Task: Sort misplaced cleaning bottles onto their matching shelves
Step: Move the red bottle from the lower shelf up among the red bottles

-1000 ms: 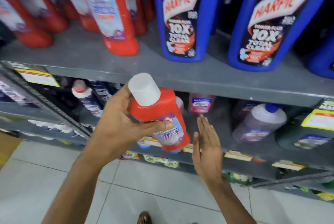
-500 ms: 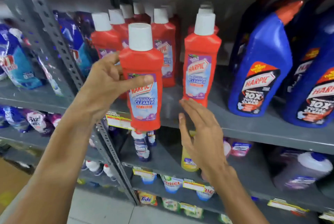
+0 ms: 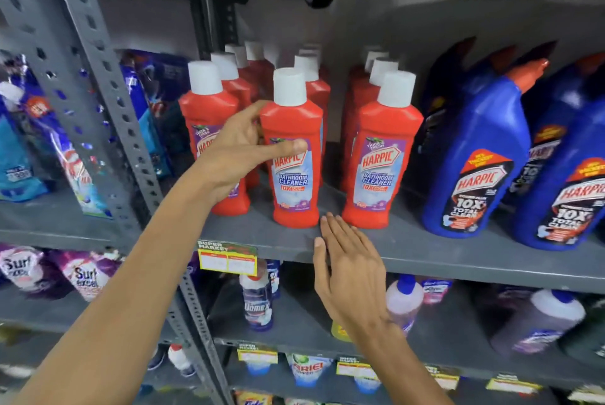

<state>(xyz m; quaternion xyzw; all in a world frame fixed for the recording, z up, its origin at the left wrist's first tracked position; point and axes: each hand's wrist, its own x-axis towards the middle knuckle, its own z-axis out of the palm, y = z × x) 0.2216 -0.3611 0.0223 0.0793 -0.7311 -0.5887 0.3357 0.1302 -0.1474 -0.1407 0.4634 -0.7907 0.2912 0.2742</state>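
Note:
A red Harpic bathroom cleaner bottle (image 3: 294, 156) with a white cap stands upright at the front of the grey shelf (image 3: 425, 254). My left hand (image 3: 239, 156) wraps its left side, thumb across the label. It sits between two rows of matching red bottles, one on the left (image 3: 206, 116) and one on the right (image 3: 381, 156). My right hand (image 3: 347, 267) hovers flat with fingers apart just below the shelf's front edge, fingertips near the bottle's base, holding nothing.
Big blue Harpic bottles (image 3: 474, 159) fill the shelf's right side. A perforated grey upright (image 3: 98, 93) divides off detergent pouches (image 3: 26, 143) at left. The lower shelf holds a Domex bottle (image 3: 257, 303) and purple bottles (image 3: 537, 323). A yellow price tag (image 3: 227, 259) hangs on the edge.
My left hand carried the red bottle up from in front of the lower shelf and set it upright among the red bottles. My right hand followed upward, staying empty.

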